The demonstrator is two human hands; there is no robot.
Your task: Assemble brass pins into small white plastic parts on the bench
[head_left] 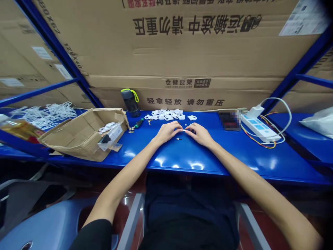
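Observation:
My left hand (169, 132) and my right hand (199, 134) rest close together at the middle of the blue shelf. Their fingertips pinch a small white part (184, 130) from both sides; its exact kind is too small to make out. Just in front of them lies a small white piece with a thin pin (179, 139). Beyond the hands, several white plastic ring-shaped parts (166, 114) are heaped, with one more ring-shaped part (192, 118) apart on the right.
To the left are an open cardboard box (75, 139), a dark bottle (130, 104), a green-handled screwdriver (139, 123) and small brass-coloured pieces (131, 131). White cables (49, 113) pile up farther left. On the right, a power strip (260, 128) with cords sits beside a blurred dark object (229, 120).

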